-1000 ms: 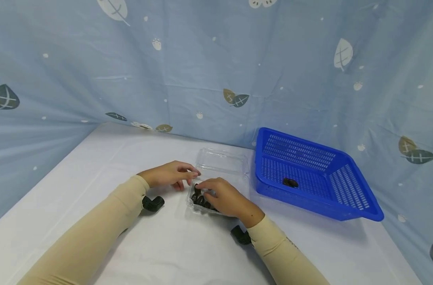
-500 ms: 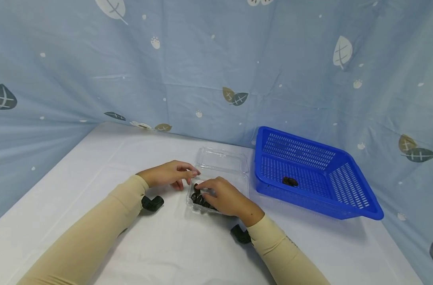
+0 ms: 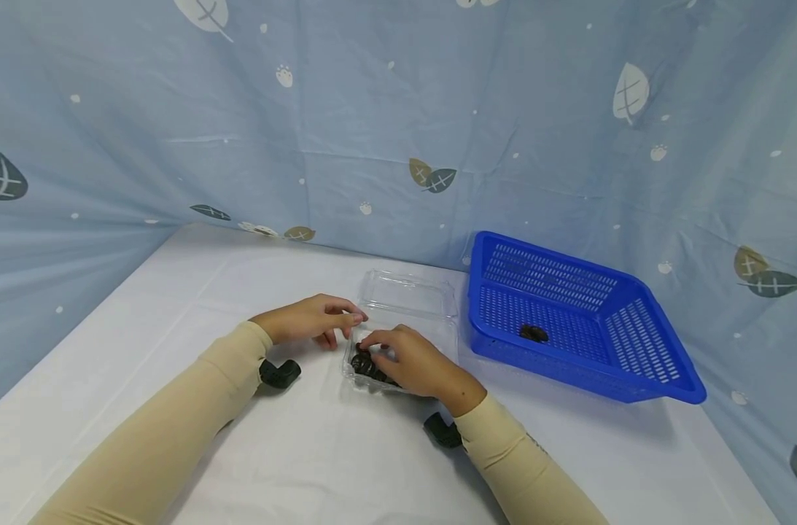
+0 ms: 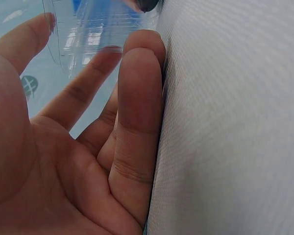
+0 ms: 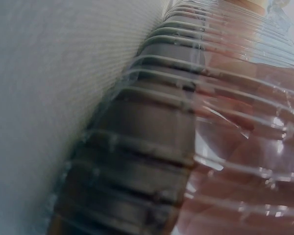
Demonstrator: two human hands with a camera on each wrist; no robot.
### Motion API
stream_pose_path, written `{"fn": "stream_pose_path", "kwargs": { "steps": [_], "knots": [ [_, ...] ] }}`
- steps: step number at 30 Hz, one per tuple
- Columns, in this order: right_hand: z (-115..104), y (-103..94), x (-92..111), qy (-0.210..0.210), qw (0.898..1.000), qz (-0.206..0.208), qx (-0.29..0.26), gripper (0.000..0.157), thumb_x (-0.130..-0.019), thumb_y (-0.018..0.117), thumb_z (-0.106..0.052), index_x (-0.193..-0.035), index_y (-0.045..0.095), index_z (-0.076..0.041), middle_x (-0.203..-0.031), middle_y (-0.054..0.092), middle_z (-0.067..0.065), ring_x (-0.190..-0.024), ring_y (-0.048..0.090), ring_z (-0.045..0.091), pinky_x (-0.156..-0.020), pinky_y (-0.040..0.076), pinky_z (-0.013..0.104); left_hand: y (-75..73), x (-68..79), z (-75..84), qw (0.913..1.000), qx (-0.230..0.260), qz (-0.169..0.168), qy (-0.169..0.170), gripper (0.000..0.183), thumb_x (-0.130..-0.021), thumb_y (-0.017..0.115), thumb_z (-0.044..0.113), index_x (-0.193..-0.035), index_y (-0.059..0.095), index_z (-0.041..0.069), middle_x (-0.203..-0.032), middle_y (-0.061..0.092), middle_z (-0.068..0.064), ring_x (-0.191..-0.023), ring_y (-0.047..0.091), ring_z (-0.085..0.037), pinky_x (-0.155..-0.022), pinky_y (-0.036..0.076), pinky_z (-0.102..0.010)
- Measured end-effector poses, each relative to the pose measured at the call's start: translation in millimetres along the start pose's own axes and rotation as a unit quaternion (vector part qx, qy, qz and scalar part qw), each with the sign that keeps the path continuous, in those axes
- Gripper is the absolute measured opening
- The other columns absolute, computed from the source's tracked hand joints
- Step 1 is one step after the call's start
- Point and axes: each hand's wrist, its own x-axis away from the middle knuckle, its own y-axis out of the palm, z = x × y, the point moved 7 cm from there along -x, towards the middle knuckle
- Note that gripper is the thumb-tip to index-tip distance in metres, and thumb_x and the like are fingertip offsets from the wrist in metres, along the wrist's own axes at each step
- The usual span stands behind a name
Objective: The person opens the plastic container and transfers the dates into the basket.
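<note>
A clear plastic clamshell box (image 3: 347, 370) lies on the white table with its lid (image 3: 407, 295) folded back. Several glossy dark brown oval pieces (image 3: 362, 363) sit along its near left part. My right hand (image 3: 416, 362) reaches into the box, index fingertip on one of these pieces and thumb spread a little away. The right wrist view has a dark row of pieces (image 5: 147, 127) behind the ribbed clear wall. At the box's far left corner is my left hand (image 3: 309, 319), thumb and index fingertips at the rim; its other fingers (image 4: 139, 88) rest near the cloth, holding nothing.
A blue perforated basket (image 3: 556, 383) stands to the right of the box, close to the curtain, with a small dark brown clump (image 3: 534, 333) in it. Black wrist mounts (image 3: 280, 374) hang below both sleeves. A blue leaf-patterned curtain (image 3: 385, 109) borders the table at the back.
The dark piece under my right index finger has tipped over and shifted toward the near left among the others. Both hands have hardly moved; the view has tilted slightly.
</note>
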Motion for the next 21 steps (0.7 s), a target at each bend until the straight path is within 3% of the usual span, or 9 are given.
{"fn": "stream_pose_path", "kwargs": {
  "steps": [5,14,21],
  "knots": [
    [-2.3,0.0,0.6,-0.02,1.0,-0.006,0.004,0.028,-0.098,0.061,-0.008,-0.123,0.072,-0.014,-0.117,0.073,0.0,-0.094,0.058,0.014,-0.08,0.047,0.028,-0.1,0.0,0.2,1.0,0.003,-0.001,-0.002,0.044,-0.099,0.057,0.051,-0.133,0.062,0.023,-0.102,0.066,-0.008,-0.077,0.068,-0.021,-0.075,0.056,-0.033],
    [0.0,-1.2,-1.7,-0.008,1.0,-0.001,-0.015,0.025,-0.096,0.064,-0.009,-0.119,0.074,-0.012,-0.115,0.074,0.001,-0.089,0.058,0.015,-0.08,0.048,0.029,-2.5,-1.0,0.6,1.0,0.006,-0.003,-0.003,0.045,-0.098,0.058,0.052,-0.133,0.062,0.023,-0.103,0.065,-0.008,-0.078,0.068,-0.021,-0.076,0.057,-0.033],
    [2.1,-1.6,-4.0,0.012,0.999,-0.002,-0.029,0.025,-0.096,0.063,-0.008,-0.118,0.074,-0.011,-0.118,0.073,0.003,-0.11,0.064,0.019,-0.094,0.053,0.039,-3.7,-2.1,0.5,1.0,0.005,-0.005,-0.004,0.045,-0.099,0.057,0.052,-0.134,0.061,0.023,-0.102,0.065,-0.008,-0.078,0.068,-0.021,-0.075,0.056,-0.033]
  ]
}}
